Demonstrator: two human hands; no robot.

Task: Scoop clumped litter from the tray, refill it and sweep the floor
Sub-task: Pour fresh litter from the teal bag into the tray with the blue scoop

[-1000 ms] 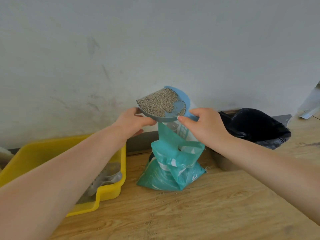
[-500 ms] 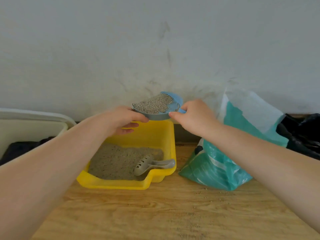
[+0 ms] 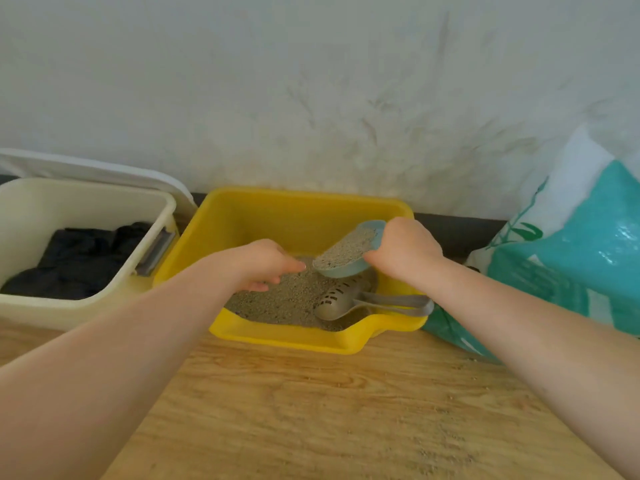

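Wood-grain flooring [image 3: 311, 410] in a pale honey tone fills the lower half of what we see, speckled with stray litter grains toward four o'clock, and it meets a scuffed, off-white plaster wall [image 3: 311, 81] along a dark baseboard [image 3: 460, 230]. Against that wall, at the centre, sits our yellow litter tray [image 3: 294, 216], its bed of grey-brown litter [image 3: 287, 299] carrying a grey slotted scoop [image 3: 341, 299] whose handle lies over the tray's front right lip. Our right hand [image 3: 403, 254] grips the handle end of a small blue cup [image 3: 349, 252], which is tilted down to the left above the tray and heaped with fresh litter. Our left hand [image 3: 256, 265] hovers just beside the cup's lower rim with fingers loosely curled, holding nothing; we cannot tell whether a fingertip touches the cup. At nine o'clock stands a cream plastic bin [image 3: 86, 306] with dark cloth or bagging inside and a white lid [image 3: 104, 171] leaning behind it. At three o'clock a teal and white litter bag [image 3: 571, 254] slumps against the wall, touching the tray's right corner.
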